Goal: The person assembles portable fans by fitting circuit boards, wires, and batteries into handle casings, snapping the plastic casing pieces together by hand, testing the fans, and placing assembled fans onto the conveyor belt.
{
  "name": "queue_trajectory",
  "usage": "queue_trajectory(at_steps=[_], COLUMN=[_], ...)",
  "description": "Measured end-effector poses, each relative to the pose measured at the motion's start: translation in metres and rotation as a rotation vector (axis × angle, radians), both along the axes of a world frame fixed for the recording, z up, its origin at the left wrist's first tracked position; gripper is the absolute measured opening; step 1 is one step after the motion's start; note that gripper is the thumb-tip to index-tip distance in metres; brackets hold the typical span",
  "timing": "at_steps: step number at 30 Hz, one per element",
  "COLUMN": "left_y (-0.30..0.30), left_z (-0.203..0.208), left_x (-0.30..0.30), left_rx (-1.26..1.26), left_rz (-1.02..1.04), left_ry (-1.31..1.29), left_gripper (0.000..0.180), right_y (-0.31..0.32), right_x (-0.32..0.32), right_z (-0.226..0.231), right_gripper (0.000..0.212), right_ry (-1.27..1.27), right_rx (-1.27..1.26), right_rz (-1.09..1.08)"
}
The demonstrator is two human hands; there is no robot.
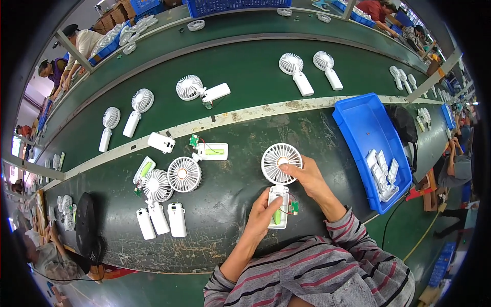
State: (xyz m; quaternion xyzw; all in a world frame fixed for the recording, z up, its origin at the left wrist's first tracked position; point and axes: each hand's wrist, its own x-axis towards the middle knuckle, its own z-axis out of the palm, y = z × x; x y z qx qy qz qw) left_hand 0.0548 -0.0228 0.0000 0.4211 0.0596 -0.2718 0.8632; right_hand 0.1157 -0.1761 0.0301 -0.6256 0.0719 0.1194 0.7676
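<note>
In front of me is a white handheld fan [272, 159] with its round grille facing up and its handle pointing toward me. My left hand [260, 215] grips the opened handle, thumb across it. Inside the handle lies a green battery [277, 217], and a small green circuit board [293, 207] hangs out on wires at its right side. My right hand [309, 178] holds the grille, its thumb over the centre; its other fingers are mostly hidden beneath. Left of my hands lie two more opened fans, one with its grille [184, 174] touching the other [158, 185].
Several white handle covers [177, 220] lie at the left of the dark worktable [215, 250]. A blue bin [368, 189] with white parts stands right. Beyond a pale rail [255, 111], fans [295, 71] rest on a green belt [245, 66]. Co-workers sit along both sides.
</note>
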Motion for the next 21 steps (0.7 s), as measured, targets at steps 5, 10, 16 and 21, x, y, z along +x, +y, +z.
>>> queue_trajectory(at_steps=[5,10,16,21], left_y=[0.004,0.013,0.001,0.009], left_z=[-0.013,-0.010,-0.007,-0.016], left_x=[-0.001,0.006,0.005,0.009], left_rx=[0.008,0.006,0.076,0.062], left_rz=[0.031,0.107,0.229,0.292], left_ry=[0.068,0.140,0.167,0.314], left_gripper=[0.024,0.023,0.020,0.030], right_y=[0.004,0.000,-0.018,0.010], right_x=[-0.001,-0.011,-0.045,-0.040], right_z=[-0.007,-0.014,0.004,0.006], right_gripper=[0.041,0.042,0.029,0.023], right_ry=[-0.071,-0.202,-0.760,-0.661], right_rx=[-0.261,-0.058,-0.599,-0.336], right_rz=[0.185,0.080,0.184,0.324])
